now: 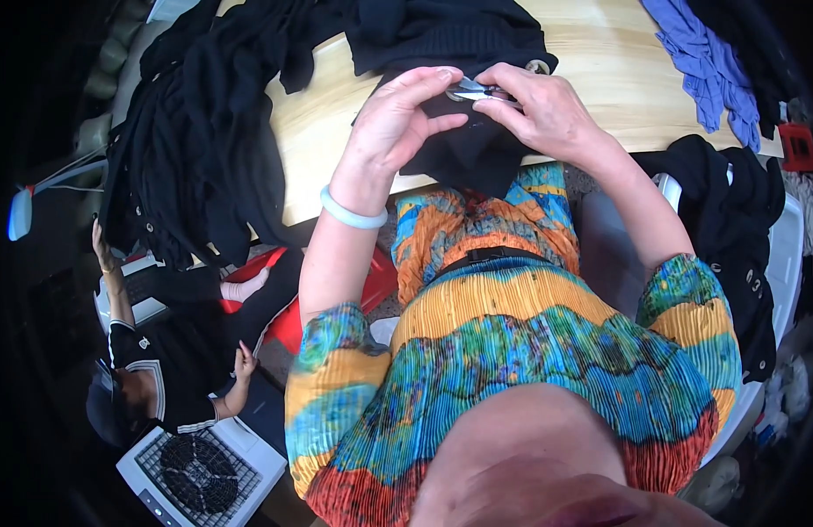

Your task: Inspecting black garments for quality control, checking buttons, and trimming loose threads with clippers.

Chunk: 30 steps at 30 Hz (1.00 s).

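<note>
Small thread snips (476, 90) with silvery blades are gripped between the thumb and fingers of my right hand (547, 107), blades pointing left. Close to the blade tips is my left hand (396, 119), its thumb and fingers apart; whether it touches the blades or a thread I cannot tell. Below both hands lies a black knit garment (468, 154), with a corner draping over the near table edge. Its ribbed band (450, 39) spreads farther back, and a round pale button (538, 67) shows beside my right hand.
Black garments (195, 132) pile up on the left of the wooden table (314, 132). A blue-violet cloth (709, 70) hangs at the right. More black clothing (744, 255) drapes over a white tub (788, 263). At lower left, another person (187, 351) sits by a fan unit (200, 474).
</note>
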Tool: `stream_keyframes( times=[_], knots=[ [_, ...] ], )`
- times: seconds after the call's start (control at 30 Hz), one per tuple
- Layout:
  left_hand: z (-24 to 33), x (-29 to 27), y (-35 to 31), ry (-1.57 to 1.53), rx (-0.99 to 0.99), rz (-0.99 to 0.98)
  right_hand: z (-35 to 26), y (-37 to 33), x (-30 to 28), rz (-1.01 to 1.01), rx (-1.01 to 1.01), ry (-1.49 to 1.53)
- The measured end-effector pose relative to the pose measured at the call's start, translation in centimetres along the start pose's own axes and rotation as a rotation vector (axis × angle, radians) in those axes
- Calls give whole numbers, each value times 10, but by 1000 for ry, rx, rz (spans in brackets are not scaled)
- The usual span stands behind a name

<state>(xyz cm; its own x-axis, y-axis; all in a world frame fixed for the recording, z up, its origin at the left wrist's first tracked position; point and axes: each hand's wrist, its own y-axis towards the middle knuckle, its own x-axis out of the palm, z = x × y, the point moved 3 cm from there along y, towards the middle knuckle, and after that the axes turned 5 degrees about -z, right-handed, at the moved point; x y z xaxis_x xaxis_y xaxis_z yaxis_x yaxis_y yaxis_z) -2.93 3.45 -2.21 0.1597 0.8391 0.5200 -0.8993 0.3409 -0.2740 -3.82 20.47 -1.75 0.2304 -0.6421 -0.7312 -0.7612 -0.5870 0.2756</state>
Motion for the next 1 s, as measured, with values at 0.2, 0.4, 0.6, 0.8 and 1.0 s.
stream_keyframes(
  times=[0.2, 0.4, 0.6, 0.8, 1.0],
  knots=[
    [-5, -4, 3, -152, -66, -96, 1, 1, -1, 10, -36, 10],
    [-2, -12, 6, -273, -5, -137, 8, -1, -1, 141, 83, 232],
    [-2, -16, 4, -359, 24, -152, 13, 5, -4, 198, 100, 413],
    [-1, -14, 4, -375, 26, -180, 9, 12, 1, 3, 66, 507],
    [-1, -24, 1, -474, 17, -184, 14, 11, -8, -138, 288, 1056]
  ],
)
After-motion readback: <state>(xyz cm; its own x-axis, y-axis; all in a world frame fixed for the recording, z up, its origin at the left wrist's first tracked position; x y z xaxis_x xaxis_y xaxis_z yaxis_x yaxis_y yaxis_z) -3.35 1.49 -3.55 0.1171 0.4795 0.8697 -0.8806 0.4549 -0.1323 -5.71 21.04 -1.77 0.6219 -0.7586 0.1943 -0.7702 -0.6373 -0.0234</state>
